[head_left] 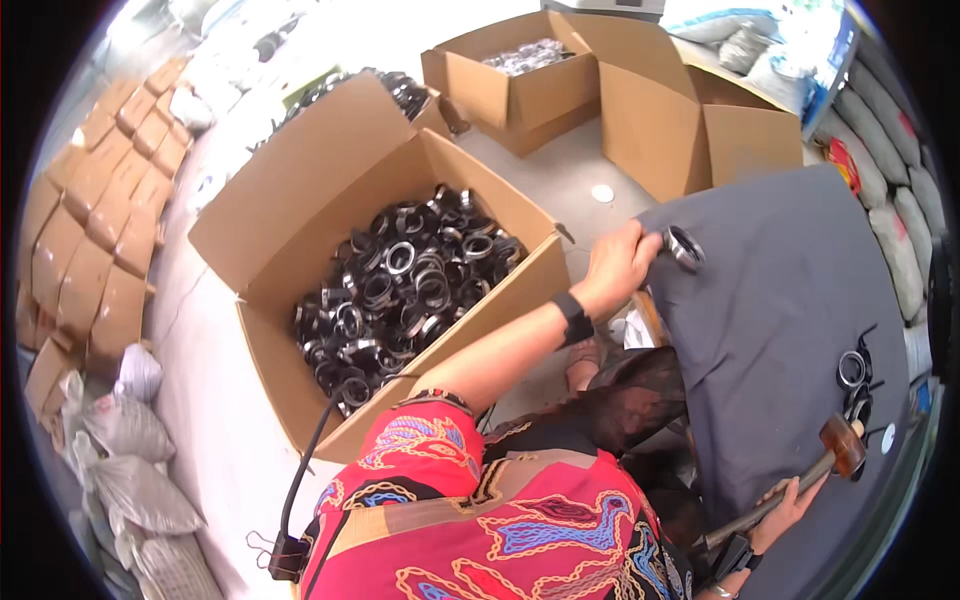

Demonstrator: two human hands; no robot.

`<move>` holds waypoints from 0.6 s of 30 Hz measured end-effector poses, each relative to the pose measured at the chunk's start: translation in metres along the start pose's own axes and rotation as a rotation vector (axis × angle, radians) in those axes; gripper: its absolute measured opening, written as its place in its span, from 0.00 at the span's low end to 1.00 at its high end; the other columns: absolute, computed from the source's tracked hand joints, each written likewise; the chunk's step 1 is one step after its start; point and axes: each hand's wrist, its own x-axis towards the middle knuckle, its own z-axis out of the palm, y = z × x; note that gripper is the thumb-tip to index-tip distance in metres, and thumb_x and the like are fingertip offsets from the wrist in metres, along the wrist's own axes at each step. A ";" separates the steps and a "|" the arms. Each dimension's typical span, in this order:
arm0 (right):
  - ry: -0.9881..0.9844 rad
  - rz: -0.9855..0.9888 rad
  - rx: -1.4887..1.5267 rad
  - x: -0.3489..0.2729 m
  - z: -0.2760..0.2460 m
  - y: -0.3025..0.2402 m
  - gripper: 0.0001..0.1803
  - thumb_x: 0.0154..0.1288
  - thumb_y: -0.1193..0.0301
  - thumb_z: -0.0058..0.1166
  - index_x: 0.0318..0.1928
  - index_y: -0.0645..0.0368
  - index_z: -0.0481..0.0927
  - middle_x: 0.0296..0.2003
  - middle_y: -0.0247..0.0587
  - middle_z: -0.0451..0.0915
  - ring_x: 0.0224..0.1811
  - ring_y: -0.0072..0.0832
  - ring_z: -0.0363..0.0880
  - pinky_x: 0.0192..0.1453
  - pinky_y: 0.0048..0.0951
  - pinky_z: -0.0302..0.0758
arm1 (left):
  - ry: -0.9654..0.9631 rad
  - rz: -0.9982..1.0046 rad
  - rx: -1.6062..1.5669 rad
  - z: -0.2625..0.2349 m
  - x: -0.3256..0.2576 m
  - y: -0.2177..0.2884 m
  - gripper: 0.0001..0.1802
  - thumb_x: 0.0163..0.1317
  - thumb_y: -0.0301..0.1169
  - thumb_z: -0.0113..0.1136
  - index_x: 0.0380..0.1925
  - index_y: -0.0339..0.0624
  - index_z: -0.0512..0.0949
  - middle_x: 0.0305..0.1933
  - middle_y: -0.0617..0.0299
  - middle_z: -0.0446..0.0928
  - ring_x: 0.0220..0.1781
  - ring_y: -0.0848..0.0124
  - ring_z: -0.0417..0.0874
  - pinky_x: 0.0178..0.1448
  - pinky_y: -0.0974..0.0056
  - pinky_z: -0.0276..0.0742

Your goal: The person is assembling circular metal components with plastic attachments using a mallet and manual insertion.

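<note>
My left hand (pixel 622 262) reaches over the near-left corner of the grey-covered table (pixel 770 300). Its fingers pinch the edge of a black and silver ring-shaped part (pixel 684 248). At the lower right my right hand (pixel 785 518) grips the handle of a mallet (pixel 845 447) with a brown head. Just past the mallet head, a few similar ring parts (pixel 852 370) with thin black prongs lie on the cloth. To the left of my arm, an open cardboard box (pixel 500 330) holds a heap of such black and silver rings (pixel 400 260).
Behind stand another open box (pixel 480 85) with shiny small parts and a tall opened carton (pixel 650 130). Stacked cartons (pixel 100 220) and plastic sacks (pixel 130 450) line the left; grey sacks (pixel 890 190) pile up at right. A white disc (pixel 602 193) lies on the floor.
</note>
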 end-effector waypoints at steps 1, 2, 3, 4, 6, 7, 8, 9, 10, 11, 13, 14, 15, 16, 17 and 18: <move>-0.016 0.012 -0.023 -0.004 0.006 -0.008 0.36 0.67 0.72 0.43 0.73 0.45 0.47 0.21 0.30 0.66 0.16 0.17 0.64 0.18 0.19 0.64 | -0.066 -0.055 -0.022 -0.005 -0.019 -0.007 0.14 0.62 0.37 0.56 0.28 0.36 0.72 0.20 0.51 0.73 0.24 0.61 0.75 0.30 0.58 0.70; -0.066 0.002 -0.057 -0.003 0.018 -0.015 0.35 0.68 0.70 0.43 0.72 0.45 0.48 0.21 0.30 0.66 0.16 0.17 0.63 0.17 0.19 0.64 | -0.128 -0.102 -0.114 -0.004 -0.035 -0.014 0.13 0.62 0.37 0.57 0.28 0.37 0.73 0.20 0.56 0.73 0.24 0.67 0.74 0.30 0.60 0.69; -0.081 0.027 -0.077 -0.008 0.037 -0.032 0.35 0.66 0.72 0.43 0.72 0.45 0.49 0.21 0.29 0.66 0.16 0.16 0.63 0.17 0.18 0.63 | -0.208 -0.139 -0.209 0.000 -0.046 -0.018 0.12 0.62 0.36 0.57 0.28 0.37 0.73 0.20 0.62 0.72 0.25 0.73 0.72 0.29 0.63 0.68; -0.150 0.016 -0.048 -0.009 0.056 -0.039 0.36 0.63 0.74 0.44 0.71 0.46 0.52 0.23 0.28 0.67 0.16 0.14 0.62 0.17 0.17 0.62 | -0.243 -0.251 -0.395 -0.003 -0.054 -0.020 0.11 0.62 0.35 0.57 0.28 0.38 0.74 0.20 0.65 0.72 0.26 0.76 0.71 0.30 0.65 0.68; -0.397 0.008 -0.143 -0.002 0.095 -0.053 0.38 0.59 0.80 0.46 0.71 0.50 0.55 0.26 0.27 0.70 0.17 0.12 0.61 0.18 0.16 0.61 | -0.332 -0.423 -0.578 -0.010 -0.053 -0.024 0.10 0.62 0.33 0.57 0.26 0.38 0.76 0.21 0.68 0.72 0.27 0.78 0.71 0.31 0.67 0.67; -0.522 -0.014 -0.159 0.005 0.110 -0.059 0.38 0.59 0.81 0.48 0.71 0.51 0.55 0.37 0.30 0.75 0.20 0.11 0.63 0.20 0.16 0.63 | -0.375 -0.474 -0.569 -0.014 -0.046 -0.025 0.10 0.62 0.32 0.57 0.25 0.38 0.76 0.21 0.67 0.73 0.27 0.78 0.71 0.33 0.68 0.68; -0.639 -0.079 -0.194 0.013 0.124 -0.059 0.38 0.59 0.80 0.49 0.71 0.52 0.55 0.51 0.32 0.73 0.22 0.12 0.65 0.23 0.16 0.66 | -0.433 -0.501 -0.590 -0.018 -0.043 -0.032 0.11 0.63 0.32 0.56 0.24 0.38 0.76 0.22 0.66 0.74 0.27 0.77 0.72 0.34 0.68 0.68; -0.712 -0.116 -0.213 0.016 0.138 -0.074 0.37 0.60 0.79 0.49 0.70 0.54 0.56 0.58 0.33 0.70 0.23 0.12 0.65 0.25 0.18 0.68 | -0.481 -0.524 -0.604 -0.019 -0.037 -0.039 0.12 0.63 0.32 0.56 0.22 0.38 0.76 0.22 0.66 0.75 0.28 0.76 0.73 0.35 0.69 0.69; -0.792 -0.187 -0.345 0.024 0.145 -0.102 0.37 0.60 0.78 0.50 0.70 0.57 0.56 0.63 0.40 0.68 0.35 0.20 0.76 0.40 0.22 0.75 | -0.499 -0.514 -0.668 -0.013 -0.032 -0.042 0.12 0.63 0.33 0.57 0.22 0.39 0.77 0.21 0.66 0.75 0.27 0.78 0.73 0.34 0.70 0.67; -0.720 -0.454 -0.356 0.036 0.152 -0.116 0.36 0.60 0.77 0.50 0.70 0.59 0.56 0.64 0.43 0.67 0.46 0.25 0.75 0.51 0.25 0.71 | -0.502 -0.519 -0.720 -0.009 -0.033 -0.044 0.12 0.62 0.34 0.59 0.22 0.40 0.78 0.21 0.67 0.76 0.27 0.79 0.73 0.33 0.71 0.66; -0.640 -0.731 -0.205 0.044 0.172 -0.153 0.35 0.61 0.76 0.51 0.69 0.62 0.56 0.66 0.50 0.63 0.70 0.35 0.58 0.70 0.30 0.55 | -0.524 -0.517 -0.769 -0.006 -0.035 -0.045 0.11 0.62 0.34 0.60 0.23 0.40 0.78 0.22 0.67 0.76 0.26 0.79 0.73 0.34 0.72 0.66; -0.539 -0.879 -0.203 0.049 0.177 -0.167 0.35 0.61 0.75 0.51 0.68 0.62 0.57 0.66 0.50 0.63 0.69 0.36 0.61 0.69 0.29 0.58 | -0.515 -0.529 -0.781 -0.005 -0.034 -0.040 0.11 0.62 0.33 0.60 0.23 0.40 0.79 0.22 0.67 0.76 0.26 0.79 0.73 0.35 0.72 0.66; -0.551 -0.870 -0.193 0.048 0.192 -0.161 0.35 0.61 0.75 0.51 0.68 0.62 0.57 0.66 0.50 0.63 0.69 0.36 0.61 0.69 0.29 0.58 | -0.482 -0.545 -0.780 -0.010 -0.034 -0.042 0.10 0.61 0.33 0.60 0.24 0.40 0.79 0.22 0.67 0.76 0.27 0.79 0.73 0.35 0.73 0.67; -0.484 -0.865 -0.137 0.046 0.201 -0.157 0.34 0.61 0.76 0.50 0.68 0.62 0.57 0.66 0.50 0.62 0.70 0.35 0.59 0.70 0.29 0.56 | -0.492 -0.539 -0.796 -0.006 -0.033 -0.039 0.09 0.61 0.32 0.60 0.24 0.39 0.78 0.22 0.67 0.76 0.26 0.79 0.73 0.35 0.72 0.67; -0.420 -0.862 -0.080 0.046 0.208 -0.148 0.34 0.61 0.76 0.49 0.68 0.63 0.57 0.67 0.50 0.61 0.71 0.35 0.58 0.70 0.30 0.55 | -0.502 -0.536 -0.805 -0.003 -0.031 -0.035 0.09 0.61 0.32 0.60 0.24 0.39 0.78 0.22 0.67 0.76 0.26 0.79 0.73 0.35 0.72 0.67; -0.550 -0.759 -0.250 0.050 0.213 -0.097 0.35 0.60 0.76 0.48 0.69 0.62 0.55 0.62 0.51 0.66 0.64 0.35 0.66 0.65 0.30 0.63 | -0.512 -0.534 -0.800 0.003 -0.030 -0.025 0.10 0.61 0.32 0.60 0.24 0.39 0.78 0.22 0.67 0.75 0.26 0.79 0.72 0.35 0.72 0.67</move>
